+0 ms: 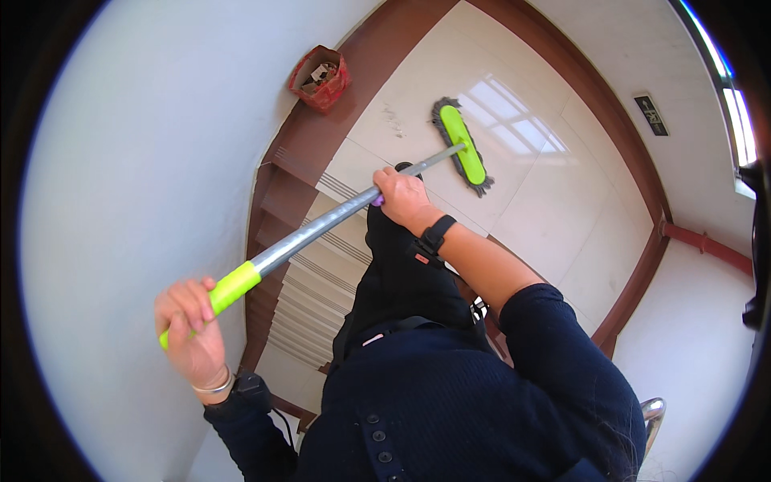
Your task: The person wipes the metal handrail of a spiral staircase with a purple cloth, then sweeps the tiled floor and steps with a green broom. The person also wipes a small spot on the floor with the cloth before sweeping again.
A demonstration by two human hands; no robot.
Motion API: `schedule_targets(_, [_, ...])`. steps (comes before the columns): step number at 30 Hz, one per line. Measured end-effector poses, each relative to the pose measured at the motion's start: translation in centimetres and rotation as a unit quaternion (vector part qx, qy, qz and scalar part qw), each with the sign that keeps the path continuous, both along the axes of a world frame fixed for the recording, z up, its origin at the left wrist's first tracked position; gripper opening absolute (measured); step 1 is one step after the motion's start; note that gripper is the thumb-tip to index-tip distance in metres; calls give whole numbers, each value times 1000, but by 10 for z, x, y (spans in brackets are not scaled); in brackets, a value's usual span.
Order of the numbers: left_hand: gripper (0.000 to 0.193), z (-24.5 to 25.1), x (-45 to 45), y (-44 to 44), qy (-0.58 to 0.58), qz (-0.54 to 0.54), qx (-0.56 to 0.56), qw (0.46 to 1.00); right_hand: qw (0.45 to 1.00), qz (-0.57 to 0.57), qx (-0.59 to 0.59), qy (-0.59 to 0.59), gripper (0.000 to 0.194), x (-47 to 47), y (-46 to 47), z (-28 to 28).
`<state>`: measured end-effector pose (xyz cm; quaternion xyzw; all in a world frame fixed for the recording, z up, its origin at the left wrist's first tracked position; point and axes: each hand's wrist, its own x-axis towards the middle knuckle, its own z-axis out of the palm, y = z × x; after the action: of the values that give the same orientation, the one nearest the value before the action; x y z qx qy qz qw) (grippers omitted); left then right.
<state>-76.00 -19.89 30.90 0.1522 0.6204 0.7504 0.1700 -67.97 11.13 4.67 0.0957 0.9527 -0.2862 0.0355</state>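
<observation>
A dust mop with a lime-green head plate [453, 125] and a grey fringe [440, 114] lies flat on pale floor tiles [524, 199]. Its silver metal pole [316, 230] runs diagonally back towards me. My left hand [190, 322] is wrapped around the lime-green grip [235, 286] at the pole's upper end. Lower down, my right hand [402, 194] grasps the pole from above; a bit of purple [378, 200] shows beneath its fingers. A small patch of debris [393, 120] lies on the tiles left of the mop head.
A red bag [321, 78] holding scraps stands by the left wall on the brown border. Stairs [319, 277] with dark-striped edges descend at my left side. A red pipe [705, 241] runs along the right wall, below an exit sign [650, 114]. A metal handrail [653, 416] is at lower right.
</observation>
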Motion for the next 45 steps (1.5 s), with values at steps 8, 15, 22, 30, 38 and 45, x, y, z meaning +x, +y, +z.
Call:
schedule_targets(8, [32,-27,11,-13,29,31,40,998,997,47,61,-15,22,-19,27,10])
schedule_targets(15, [17,-143,-10,51,-215,76,153,961,980,17,119,-156,19,-21,93,-56])
schedule_targets(22, [15,-288,1,50,-362,233,135,892,938,151,-103,-296,60,-70,165,-130])
schedule_targets(30, [18,-418,11,-1,-464,384,134,787,954,-80,-122,-260,62,-143,240,-274])
schedule_targets(38, [14,-577,-4,-10,-470,445,97,756,994,-87,-47,-52,29,-242,274,-396])
schedule_targets(45, [15,-728,1,-15,-511,461,-38,724,980,44,109,159,28,-332,306,-484])
